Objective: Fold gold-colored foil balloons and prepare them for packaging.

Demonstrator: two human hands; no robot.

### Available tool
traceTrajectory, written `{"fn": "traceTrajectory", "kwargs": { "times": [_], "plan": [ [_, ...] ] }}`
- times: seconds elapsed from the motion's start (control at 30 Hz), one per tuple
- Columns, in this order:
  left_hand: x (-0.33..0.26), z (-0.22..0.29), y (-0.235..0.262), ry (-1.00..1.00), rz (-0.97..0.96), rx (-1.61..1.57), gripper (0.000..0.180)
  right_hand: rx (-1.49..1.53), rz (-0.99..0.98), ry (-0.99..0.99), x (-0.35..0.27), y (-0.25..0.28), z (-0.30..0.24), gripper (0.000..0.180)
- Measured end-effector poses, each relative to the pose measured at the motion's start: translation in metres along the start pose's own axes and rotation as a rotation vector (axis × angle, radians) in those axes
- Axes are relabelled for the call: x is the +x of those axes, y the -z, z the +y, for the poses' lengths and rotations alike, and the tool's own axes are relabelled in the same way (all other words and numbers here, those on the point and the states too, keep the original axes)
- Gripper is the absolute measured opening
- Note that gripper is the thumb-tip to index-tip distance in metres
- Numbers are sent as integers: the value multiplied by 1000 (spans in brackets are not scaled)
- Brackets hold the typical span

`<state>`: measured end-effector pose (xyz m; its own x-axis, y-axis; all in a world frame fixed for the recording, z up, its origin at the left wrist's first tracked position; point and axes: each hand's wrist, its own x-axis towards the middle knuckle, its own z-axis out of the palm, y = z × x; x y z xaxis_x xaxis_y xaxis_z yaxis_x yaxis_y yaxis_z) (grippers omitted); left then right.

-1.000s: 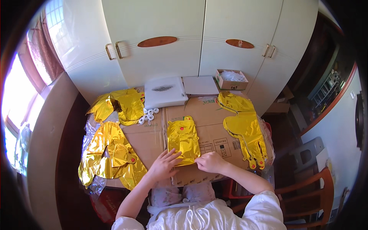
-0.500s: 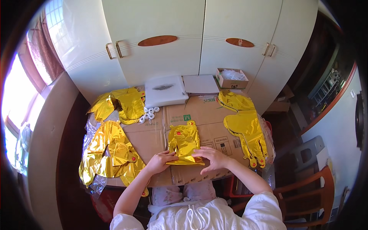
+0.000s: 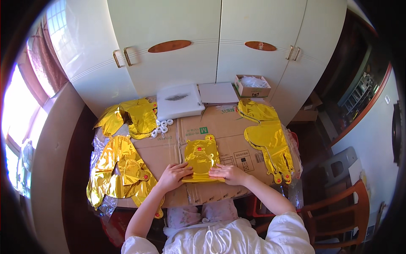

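One flat, folded gold foil balloon (image 3: 201, 158) lies, in the head view, on the cardboard sheet (image 3: 169, 148), near its front edge. The left hand (image 3: 172, 176) presses the balloon's lower left corner, fingers extended side by side; the right hand (image 3: 231, 174) does likewise at lower right. Thumb pinch: cannot be told. Expected handling: light, limp, slippery, crease-prone. Hold at the lower corners with flat fingers.

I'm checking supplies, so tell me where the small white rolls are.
In the head view, the small white rolls lie left of centre on the cardboard, just below the white package and right of the upper-left gold foil piece.
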<state>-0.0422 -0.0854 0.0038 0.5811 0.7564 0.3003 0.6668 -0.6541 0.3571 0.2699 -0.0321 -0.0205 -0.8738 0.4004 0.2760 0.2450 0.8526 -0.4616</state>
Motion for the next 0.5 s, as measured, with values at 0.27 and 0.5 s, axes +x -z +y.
{"fn": "traceTrajectory", "kwargs": {
  "times": [0.27, 0.5],
  "plan": [
    [3, -5, -11, 259, 81, -97, 23, 255, -48, -486, 10, 22, -16, 52],
    [-3, -9, -14, 145, 16, -58, 21, -200, 146, -243, -19, 26, 1, 73]
  ]
}}
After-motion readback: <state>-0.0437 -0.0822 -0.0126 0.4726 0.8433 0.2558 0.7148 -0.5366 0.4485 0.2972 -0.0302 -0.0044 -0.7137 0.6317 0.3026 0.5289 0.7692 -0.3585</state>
